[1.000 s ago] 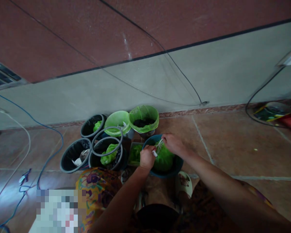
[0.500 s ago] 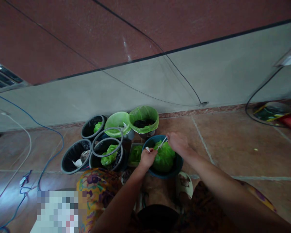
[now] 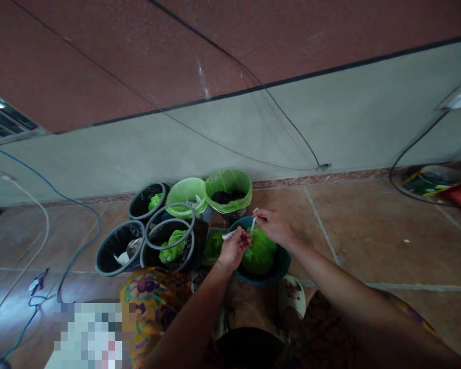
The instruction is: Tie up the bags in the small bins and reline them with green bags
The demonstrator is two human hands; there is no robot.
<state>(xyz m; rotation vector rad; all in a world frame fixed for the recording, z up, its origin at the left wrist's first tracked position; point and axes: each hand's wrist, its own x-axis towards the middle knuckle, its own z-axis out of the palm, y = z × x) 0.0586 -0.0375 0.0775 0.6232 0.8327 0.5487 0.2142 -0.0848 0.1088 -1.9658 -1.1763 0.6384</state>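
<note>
A full green plastic bag (image 3: 259, 256) sits in a round blue basin (image 3: 286, 265) in front of me. White string (image 3: 254, 223) runs up from the bag's gathered top. My left hand (image 3: 235, 248), its fingers curled, pinches one end of the string above the bag's left side. Up at the bag's far side, my right hand (image 3: 271, 224) grips the other end between thumb and fingers. The two hands are a short way apart. Just left of the basin is a small tray (image 3: 207, 246) with green plastic in it.
Left of the basin stand several lined bins, such as a grey one (image 3: 100, 261); a loose grey ring (image 3: 149, 237) rests over one. Slippered feet (image 3: 293, 294) are close to the basin. A blue cable (image 3: 88, 246) crosses the floor; a wall rises behind.
My right hand has moved a little left, closer to my left hand. My left hand has turned, its palm side now showing more. The string between them is less stretched.
</note>
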